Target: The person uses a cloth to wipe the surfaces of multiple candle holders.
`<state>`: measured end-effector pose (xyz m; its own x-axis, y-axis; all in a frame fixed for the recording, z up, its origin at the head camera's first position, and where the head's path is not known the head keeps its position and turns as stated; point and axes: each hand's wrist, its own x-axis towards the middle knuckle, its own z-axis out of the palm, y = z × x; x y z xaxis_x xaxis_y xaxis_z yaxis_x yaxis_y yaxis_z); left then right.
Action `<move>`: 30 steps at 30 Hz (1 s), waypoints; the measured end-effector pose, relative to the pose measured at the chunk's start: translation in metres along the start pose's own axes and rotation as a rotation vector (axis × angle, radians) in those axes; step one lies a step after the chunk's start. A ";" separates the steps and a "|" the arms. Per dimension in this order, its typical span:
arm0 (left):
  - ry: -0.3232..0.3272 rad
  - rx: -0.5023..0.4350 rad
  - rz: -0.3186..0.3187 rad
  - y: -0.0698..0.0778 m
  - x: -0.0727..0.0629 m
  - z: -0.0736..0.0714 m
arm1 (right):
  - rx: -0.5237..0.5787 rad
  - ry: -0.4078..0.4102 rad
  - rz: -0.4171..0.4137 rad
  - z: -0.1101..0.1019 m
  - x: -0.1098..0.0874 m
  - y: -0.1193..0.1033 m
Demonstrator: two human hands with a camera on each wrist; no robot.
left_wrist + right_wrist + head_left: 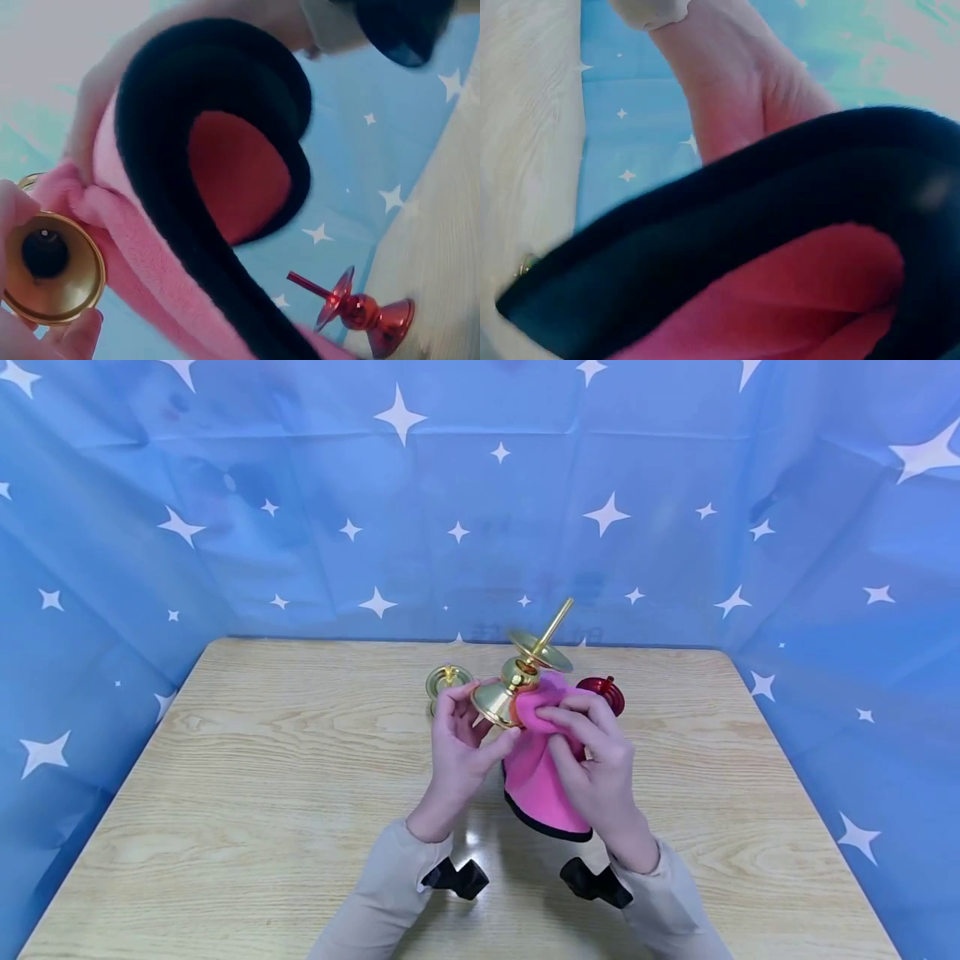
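Note:
A gold candlestick [498,700] with a dished plate and a thin upright stem is held tilted above the table, its stem leaning up to the right. My left hand [467,753] grips it by the round base; in the left wrist view the hollow underside of that base [84,277] faces the camera. With thumb and fingers, my right hand [603,764] pinches a pink cloth [542,781] edged in black and presses it to the candlestick's base and lower body. The cloth hangs below the hand and fills much of the right wrist view.
Behind my left hand stands another gold candlestick [441,680], partly hidden. A red candlestick [613,695] is on the table behind my right hand, largely covered by it and the cloth. The wooden table [285,777] meets a blue star-patterned curtain [465,485] at its back and sides.

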<state>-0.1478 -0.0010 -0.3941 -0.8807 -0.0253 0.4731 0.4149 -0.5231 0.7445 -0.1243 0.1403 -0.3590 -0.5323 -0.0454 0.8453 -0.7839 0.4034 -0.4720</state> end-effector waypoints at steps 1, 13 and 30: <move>-0.001 -0.016 -0.001 0.001 0.000 0.000 | 0.006 0.011 0.036 0.000 -0.001 0.002; -0.008 -0.063 -0.064 0.004 -0.001 0.005 | 0.099 -0.018 0.297 0.001 0.001 0.018; 0.142 -0.017 -0.080 -0.006 -0.003 0.006 | 0.433 0.235 0.884 0.018 -0.022 -0.011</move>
<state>-0.1468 0.0071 -0.3971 -0.9348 -0.1019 0.3403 0.3389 -0.5429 0.7684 -0.1099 0.1206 -0.3766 -0.9385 0.3089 0.1543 -0.2119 -0.1626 -0.9637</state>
